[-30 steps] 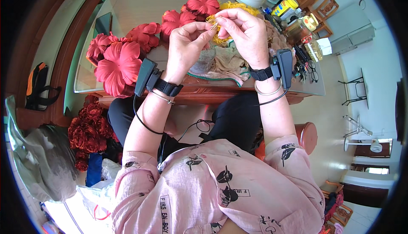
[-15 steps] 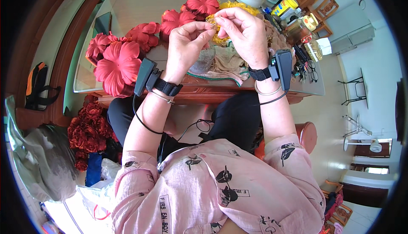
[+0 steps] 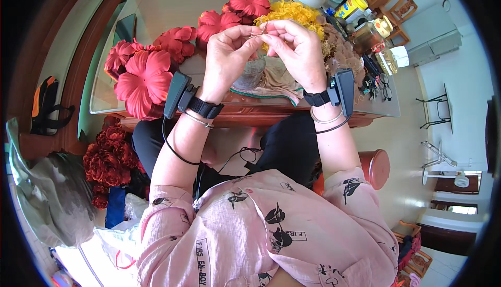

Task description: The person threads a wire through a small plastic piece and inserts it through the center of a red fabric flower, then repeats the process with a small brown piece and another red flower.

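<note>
Left hand [image 3: 225, 60] and right hand [image 3: 300, 52]: fingertips pinched nearly closed on 1 small, thin piece [image 3: 257, 35] above the table [image 3: 172, 5]. Versus 0.5 s earlier, the right hand sits lower, exposing more of the yellow bunch [image 3: 296, 14].

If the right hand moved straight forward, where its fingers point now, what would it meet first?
Most likely the left hand, close opposite the right hand, with a tiny thing, too small to identify, between them; depth is unclear.
</note>
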Demonstrator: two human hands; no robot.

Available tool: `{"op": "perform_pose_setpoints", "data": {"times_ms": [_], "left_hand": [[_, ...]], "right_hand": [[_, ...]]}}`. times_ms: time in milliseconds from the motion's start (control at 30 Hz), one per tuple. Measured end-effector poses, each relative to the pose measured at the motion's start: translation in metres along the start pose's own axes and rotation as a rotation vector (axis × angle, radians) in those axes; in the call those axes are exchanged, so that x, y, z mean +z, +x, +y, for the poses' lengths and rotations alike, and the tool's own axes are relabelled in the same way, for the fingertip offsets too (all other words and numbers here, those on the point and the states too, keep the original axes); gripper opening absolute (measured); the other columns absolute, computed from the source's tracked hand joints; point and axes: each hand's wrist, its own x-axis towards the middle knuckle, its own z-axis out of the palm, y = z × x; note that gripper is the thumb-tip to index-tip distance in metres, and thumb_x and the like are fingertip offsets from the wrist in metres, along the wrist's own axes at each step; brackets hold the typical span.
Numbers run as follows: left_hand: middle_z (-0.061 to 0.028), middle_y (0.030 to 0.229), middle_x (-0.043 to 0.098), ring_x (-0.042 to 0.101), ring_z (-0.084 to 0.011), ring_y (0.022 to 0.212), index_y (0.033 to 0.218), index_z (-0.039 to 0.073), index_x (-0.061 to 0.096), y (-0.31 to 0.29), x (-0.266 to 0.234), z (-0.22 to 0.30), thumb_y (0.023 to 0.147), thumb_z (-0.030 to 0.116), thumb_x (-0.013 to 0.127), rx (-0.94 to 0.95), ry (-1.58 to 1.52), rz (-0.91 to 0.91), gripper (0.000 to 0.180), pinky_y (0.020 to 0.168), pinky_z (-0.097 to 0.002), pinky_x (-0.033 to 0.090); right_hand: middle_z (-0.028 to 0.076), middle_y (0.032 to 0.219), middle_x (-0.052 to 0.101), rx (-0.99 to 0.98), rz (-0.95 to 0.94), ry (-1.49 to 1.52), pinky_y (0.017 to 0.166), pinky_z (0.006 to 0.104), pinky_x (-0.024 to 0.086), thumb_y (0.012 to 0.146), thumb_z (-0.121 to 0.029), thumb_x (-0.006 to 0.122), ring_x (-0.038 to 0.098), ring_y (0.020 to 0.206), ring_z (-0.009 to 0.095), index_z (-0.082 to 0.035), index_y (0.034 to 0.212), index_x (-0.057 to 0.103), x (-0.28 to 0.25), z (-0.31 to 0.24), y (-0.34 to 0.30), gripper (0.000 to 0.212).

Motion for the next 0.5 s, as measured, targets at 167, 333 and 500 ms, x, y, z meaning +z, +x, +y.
{"op": "perform_pose_setpoints", "data": {"times_ms": [167,333,500], "left_hand": [[0.0028,0.07,0.064,0.054,-0.0019,0.06,0.104,0.0,0.068,-0.005,0.003,-0.002,0.087,0.007,0.069,0.002,-0.008,0.027,0.019,0.056,-0.0173,0.045],[0.0013,0.081,0.065,0.056,-0.002,0.066,0.111,0.0,0.063,-0.01,0.002,-0.008,0.087,0.004,0.067,-0.005,0.007,0.021,0.024,0.058,-0.0175,0.046],[-0.0014,0.095,0.066,0.058,-0.0031,0.073,0.113,-0.003,0.06,-0.018,-0.006,-0.017,0.087,0.0,0.066,-0.083,0.012,0.009,0.027,0.063,-0.0182,0.049]], "right_hand": [[0.002,0.082,0.064,0.057,0.023,0.039,0.059,0.0189,0.047,0.091,-0.005,0.062,0.056,0.064,0.005,0.003,0.106,0.062,-0.002,-0.005,0.0,0.017],[0.006,0.082,0.067,-0.009,0.031,-0.008,0.053,0.0223,0.047,0.089,-0.008,0.064,0.06,0.059,0.009,0.001,0.098,0.065,-0.003,-0.006,0.009,0.013],[0.007,0.08,0.067,-0.05,0.021,-0.145,0.053,0.0237,0.047,0.088,-0.01,0.066,0.061,0.058,0.011,0.0,0.093,0.065,0.0,0.001,0.009,0.011]]}}
